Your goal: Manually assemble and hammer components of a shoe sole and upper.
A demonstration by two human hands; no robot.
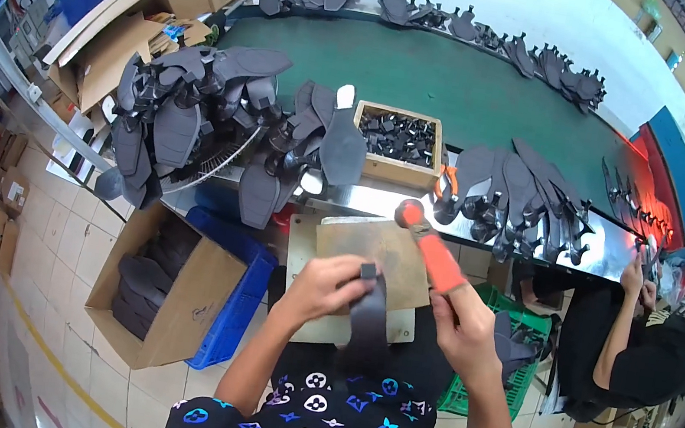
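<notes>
My left hand point(323, 288) grips a dark heeled shoe sole point(368, 333), its long flat part hanging toward my lap. At the fingertips, a small black square heel tip point(368, 270) points up; I cannot tell whether it is joined to the heel. My right hand point(467, 326) is wrapped round the red handle of a hammer point(434, 258). The hammer's round head is raised to the right of the sole, apart from it. Beneath both hands lies a tan board point(404, 271) on a pale plate point(300, 239).
Ahead, a wooden box point(401, 172) of black heel tips stands beside orange pliers point(449, 185). Heeled soles pile up left point(174, 133) and right point(505, 180). A green conveyor belt point(348, 53) runs behind. Soles fill a cardboard box point(203, 300). A co-worker point(655, 359) sits at right.
</notes>
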